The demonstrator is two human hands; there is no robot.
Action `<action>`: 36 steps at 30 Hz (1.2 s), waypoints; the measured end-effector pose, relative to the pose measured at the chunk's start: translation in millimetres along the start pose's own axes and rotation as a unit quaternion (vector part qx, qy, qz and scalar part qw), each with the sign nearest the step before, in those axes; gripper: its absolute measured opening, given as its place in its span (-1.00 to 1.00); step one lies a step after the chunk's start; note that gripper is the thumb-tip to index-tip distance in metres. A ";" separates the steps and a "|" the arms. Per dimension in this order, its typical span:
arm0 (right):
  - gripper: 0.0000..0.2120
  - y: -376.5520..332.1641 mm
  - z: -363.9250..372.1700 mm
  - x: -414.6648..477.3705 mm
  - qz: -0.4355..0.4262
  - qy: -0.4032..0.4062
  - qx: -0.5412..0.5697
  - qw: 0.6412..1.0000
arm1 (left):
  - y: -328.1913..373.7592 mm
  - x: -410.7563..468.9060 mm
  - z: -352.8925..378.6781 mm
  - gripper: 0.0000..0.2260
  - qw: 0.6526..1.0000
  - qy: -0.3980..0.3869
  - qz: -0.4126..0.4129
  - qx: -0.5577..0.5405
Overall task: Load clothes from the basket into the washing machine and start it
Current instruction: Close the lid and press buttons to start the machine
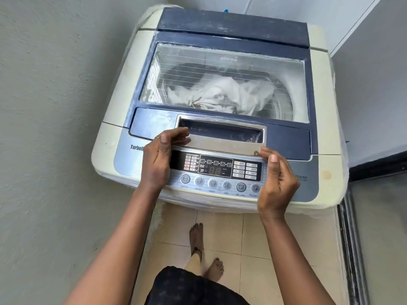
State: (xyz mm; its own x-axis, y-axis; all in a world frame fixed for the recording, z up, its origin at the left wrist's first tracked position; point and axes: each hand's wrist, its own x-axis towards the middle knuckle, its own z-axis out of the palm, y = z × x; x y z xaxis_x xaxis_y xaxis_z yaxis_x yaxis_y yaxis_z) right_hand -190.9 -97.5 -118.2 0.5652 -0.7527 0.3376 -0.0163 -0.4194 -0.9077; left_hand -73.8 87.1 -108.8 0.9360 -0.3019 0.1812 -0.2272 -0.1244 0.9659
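A cream and blue top-load washing machine (116, 102) stands in front of me with its glass-topped lid (286, 139) down. Through the glass I see pale clothes (220, 93) lying in the drum. My left hand (157, 160) rests with straight fingers on the left end of the lid's silver handle recess (220, 134), thumb pointing up. My right hand (276, 181) hovers over the control panel (217, 170) with loosely curled fingers, its fingertips touching the handle's right front edge. The panel's digit display looks dim. No basket is in view.
A grey wall runs close along the left and a white wall panel stands at the right. A dark door track (352, 249) lies on the floor to the right. My bare feet (204, 252) stand on beige tiles just before the machine.
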 end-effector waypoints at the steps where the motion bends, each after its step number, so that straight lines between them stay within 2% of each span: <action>1: -0.63 -0.5 0.5 0.0 -0.001 -0.004 -0.002 1.000 | -0.6 0.0 -0.1 -0.40 1.000 -0.003 0.001 0.001; 16: -0.71 -3.4 2.6 2.7 0.003 -0.021 0.019 1.000 | -5.7 0.4 -1.5 -0.40 0.999 -0.032 0.017 0.037; 19: -0.69 -2.7 2.8 2.7 0.006 -0.030 0.016 0.999 | -4.4 0.0 -1.4 -0.40 0.998 -0.032 0.022 0.046; 25: -0.54 -0.2 1.7 2.7 0.004 -0.050 -0.007 0.999 | -3.1 0.1 -0.5 -0.38 0.992 -0.044 0.046 0.107; 36: -0.53 -3.0 1.2 3.0 0.002 -0.064 -0.019 0.998 | -0.6 0.7 0.2 -0.35 0.992 -0.040 0.052 0.110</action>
State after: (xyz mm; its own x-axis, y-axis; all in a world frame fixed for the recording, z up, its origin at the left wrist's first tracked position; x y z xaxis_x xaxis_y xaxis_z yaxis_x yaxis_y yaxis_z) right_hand -188.1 -97.9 -114.8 0.6661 -0.6839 0.2975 -0.0490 -0.4381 -0.8976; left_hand -73.1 86.8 -109.3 0.8823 -0.3967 0.2532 -0.3819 -0.2893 0.8777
